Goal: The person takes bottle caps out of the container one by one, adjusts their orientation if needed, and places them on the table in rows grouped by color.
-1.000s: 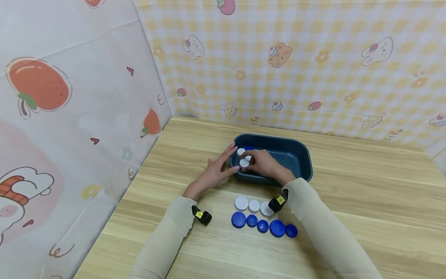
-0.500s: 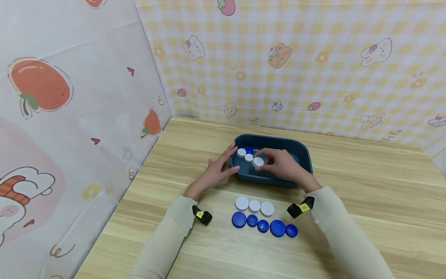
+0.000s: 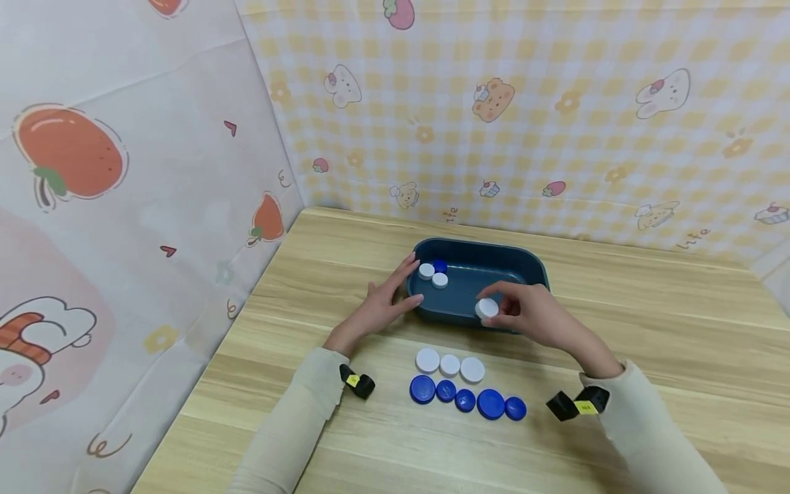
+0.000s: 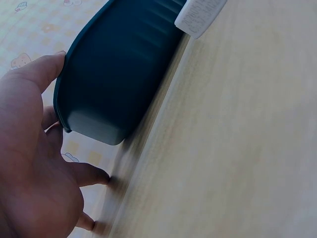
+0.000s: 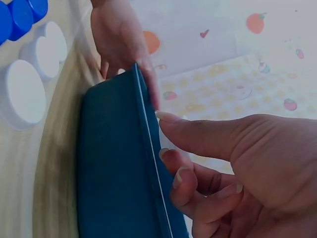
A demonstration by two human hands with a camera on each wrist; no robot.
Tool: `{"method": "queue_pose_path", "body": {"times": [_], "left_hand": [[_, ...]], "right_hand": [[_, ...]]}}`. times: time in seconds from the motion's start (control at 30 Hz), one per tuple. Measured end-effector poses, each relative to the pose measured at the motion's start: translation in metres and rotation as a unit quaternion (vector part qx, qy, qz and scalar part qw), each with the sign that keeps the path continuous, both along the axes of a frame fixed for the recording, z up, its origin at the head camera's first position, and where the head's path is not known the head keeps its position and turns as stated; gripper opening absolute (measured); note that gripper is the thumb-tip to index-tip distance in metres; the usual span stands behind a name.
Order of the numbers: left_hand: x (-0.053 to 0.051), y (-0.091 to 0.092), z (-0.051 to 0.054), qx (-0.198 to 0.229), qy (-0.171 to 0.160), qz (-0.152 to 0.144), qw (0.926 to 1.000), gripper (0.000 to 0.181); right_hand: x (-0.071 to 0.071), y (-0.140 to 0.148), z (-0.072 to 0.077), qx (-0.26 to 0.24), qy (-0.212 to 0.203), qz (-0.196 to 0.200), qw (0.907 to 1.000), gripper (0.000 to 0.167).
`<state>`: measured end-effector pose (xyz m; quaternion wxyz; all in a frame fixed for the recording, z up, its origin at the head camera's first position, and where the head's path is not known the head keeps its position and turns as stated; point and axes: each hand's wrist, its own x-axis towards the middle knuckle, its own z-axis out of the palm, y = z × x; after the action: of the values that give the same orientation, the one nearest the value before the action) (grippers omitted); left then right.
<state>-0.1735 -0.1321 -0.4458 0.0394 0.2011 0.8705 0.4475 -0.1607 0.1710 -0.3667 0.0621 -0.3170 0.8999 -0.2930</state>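
Observation:
My right hand (image 3: 540,312) pinches a white bottle cap (image 3: 487,309) between thumb and fingers, above the near rim of a dark teal tub (image 3: 481,243). In the right wrist view, the tub's wall and my thumb largely hide that cap. My left hand (image 3: 381,302), fingers spread, touches the tub's left end. The left wrist view shows its thumb (image 4: 47,69) against the rim. Inside the tub's left end lie a blue cap (image 3: 440,266) and two white caps, one at the wall (image 3: 426,271) and one nearer the middle (image 3: 440,280).
In front of the tub, a row of three white caps (image 3: 450,365) lies on the wooden table (image 3: 648,329). Closer to me is a row of several blue caps (image 3: 465,400), large and small. Patterned cloths (image 3: 531,151) hang behind and at the left.
My right hand has carried the white cap from the tub's left end rightward and toward me, to the near rim. My left hand has stayed in place.

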Motion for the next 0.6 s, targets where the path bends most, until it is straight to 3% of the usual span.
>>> {"method": "queue_pose_path", "body": {"times": [0.2,0.33,0.47,0.6], "left_hand": [[0.000,0.000,0.000,-0.006,-0.001,0.001,1.0000,0.068],[0.000,0.000,-0.001,-0.004,-0.003,0.000,1.0000,0.068],[0.000,0.000,-0.001,-0.002,-0.005,0.000,1.0000,0.068],[0.000,0.001,-0.001,-0.005,-0.008,0.002,1.0000,0.068]], "right_hand": [[0.021,0.012,0.002,0.001,0.018,-0.006,0.9998,0.031],[0.033,0.016,-0.001,0.011,0.018,0.015,0.9997,0.033],[0.044,0.017,-0.008,0.024,-0.001,0.043,0.9988,0.034],[0.050,0.019,-0.018,0.030,-0.019,0.043,0.9985,0.033]]}}
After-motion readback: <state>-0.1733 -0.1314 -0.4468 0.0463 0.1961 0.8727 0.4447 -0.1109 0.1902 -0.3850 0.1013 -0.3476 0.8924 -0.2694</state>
